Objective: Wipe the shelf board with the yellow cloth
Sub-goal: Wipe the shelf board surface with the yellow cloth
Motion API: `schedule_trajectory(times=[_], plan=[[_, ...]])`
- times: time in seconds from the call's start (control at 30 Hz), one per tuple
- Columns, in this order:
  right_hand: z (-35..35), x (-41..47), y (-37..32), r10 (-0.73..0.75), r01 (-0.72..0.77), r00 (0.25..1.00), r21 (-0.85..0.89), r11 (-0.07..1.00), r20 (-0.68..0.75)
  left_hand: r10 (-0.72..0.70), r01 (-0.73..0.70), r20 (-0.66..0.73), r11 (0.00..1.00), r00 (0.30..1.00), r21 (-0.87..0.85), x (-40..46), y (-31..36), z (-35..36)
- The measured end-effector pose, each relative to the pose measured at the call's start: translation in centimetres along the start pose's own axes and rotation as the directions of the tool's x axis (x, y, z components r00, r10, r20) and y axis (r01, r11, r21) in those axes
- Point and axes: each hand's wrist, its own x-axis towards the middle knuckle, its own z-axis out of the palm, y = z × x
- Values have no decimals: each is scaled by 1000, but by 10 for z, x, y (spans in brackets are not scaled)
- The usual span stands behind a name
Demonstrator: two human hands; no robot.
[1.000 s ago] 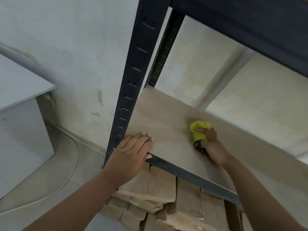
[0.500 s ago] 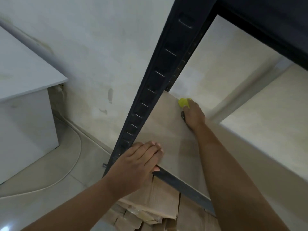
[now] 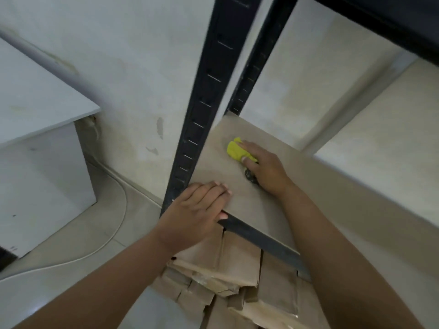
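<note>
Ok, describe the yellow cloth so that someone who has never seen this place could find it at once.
Find the black metal rack against the pale wall, then the tan shelf board at its near corner. Toward the back of that board, the right hand presses the yellow cloth down. It is small and crumpled, and the only bright thing there; the left hand rests on the board's front edge with nothing in it.

A single wide-angle view, worn on the person's head, looks forward and steeply down from close above. Both forearms rise from the bottom edge toward the frame's centre. The pale grey-brown shelf board [image 3: 240, 186] fills the middle and right, at arm's reach; the black slotted metal upright post [image 3: 202, 110] crosses the centre, blurred. The floor lies lower left.
</note>
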Motion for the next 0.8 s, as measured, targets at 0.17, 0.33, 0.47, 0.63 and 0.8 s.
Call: schedule_trajectory(times=[0.17, 0.33, 0.47, 0.63, 0.8], plan=[[-10, -71, -11, 0, -1, 1000, 56, 998, 14, -16, 16, -6, 1000, 1000, -13, 0, 1, 2], [-19, -144, -17, 105, -107, 991, -26, 994, -84, -36, 38, 48, 999, 998, -29, -2, 3, 0], [-33, -208, -4, 255, -297, 933, -142, 944, -253, -31, 34, 56, 997, 998, -64, -1, 4, -5], [-49, -253, 20, 449, -593, 729, -149, 791, -517, -54, 76, 153, 987, 987, -144, 0, 10, -20], [-8, -201, -22, 451, -640, 620, -81, 764, -642, -35, 88, 222, 968, 974, -237, 14, 14, -31]])
